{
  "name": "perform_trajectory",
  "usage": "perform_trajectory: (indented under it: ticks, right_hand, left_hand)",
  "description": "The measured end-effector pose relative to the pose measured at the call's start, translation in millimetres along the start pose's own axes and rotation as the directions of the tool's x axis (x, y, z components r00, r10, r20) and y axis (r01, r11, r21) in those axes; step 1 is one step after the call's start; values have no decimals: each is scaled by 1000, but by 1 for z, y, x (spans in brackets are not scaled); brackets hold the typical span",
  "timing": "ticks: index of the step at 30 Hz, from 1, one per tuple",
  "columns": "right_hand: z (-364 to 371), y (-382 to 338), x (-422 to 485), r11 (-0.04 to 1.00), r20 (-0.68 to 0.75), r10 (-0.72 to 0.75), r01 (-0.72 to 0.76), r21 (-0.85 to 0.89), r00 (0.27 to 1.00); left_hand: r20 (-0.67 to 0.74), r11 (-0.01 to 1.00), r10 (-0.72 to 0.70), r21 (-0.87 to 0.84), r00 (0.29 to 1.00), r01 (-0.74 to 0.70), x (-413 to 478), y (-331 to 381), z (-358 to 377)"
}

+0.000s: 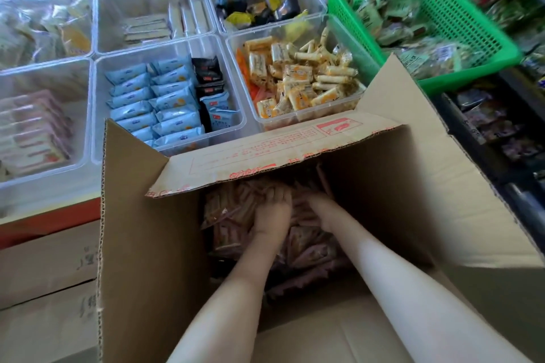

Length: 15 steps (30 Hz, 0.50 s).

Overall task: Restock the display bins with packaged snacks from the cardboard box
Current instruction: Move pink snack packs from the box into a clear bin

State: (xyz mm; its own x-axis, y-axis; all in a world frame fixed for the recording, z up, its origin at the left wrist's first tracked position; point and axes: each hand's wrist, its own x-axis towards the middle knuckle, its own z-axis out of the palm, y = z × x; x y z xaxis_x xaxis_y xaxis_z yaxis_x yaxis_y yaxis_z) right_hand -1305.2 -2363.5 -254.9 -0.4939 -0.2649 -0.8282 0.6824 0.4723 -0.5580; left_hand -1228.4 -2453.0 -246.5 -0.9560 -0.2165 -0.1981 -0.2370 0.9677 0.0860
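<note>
Your left hand (272,212) curls round a clutch of snacks (230,215) deep in the box (141,230); your right hand (318,209) lies buried beside it (grip impossible to tell). The packets look light, slippery and crushable, so scoop from beneath.

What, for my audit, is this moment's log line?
phase: pickup | left hand: grips snack packets in cardboard box | right hand: among packets, fingers hidden

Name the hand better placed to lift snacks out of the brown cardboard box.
Left, probably: the left hand lies atop the pinkish wrapped snack sticks, fingers curled on them; the right hand is buried deeper.
</note>
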Motion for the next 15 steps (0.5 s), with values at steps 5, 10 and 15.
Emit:
perform_trajectory:
  ticks: [5,10,15]
  right_hand:
    - [-13,3,-31,890,8,-40,32,454,999]
    - [-20,12,-82,931,-122,-120,154,332,985]
    - [-23,26,-149,855,-170,-285,330,400,943]
  left_hand:
    - [-147,995,103,24,984,-100,-34,36,-30]
    - [-216,988,145,-11,965,-151,-86,59,-56]
    - [-453,956,136,-173,881,-237,-141,69,-85]
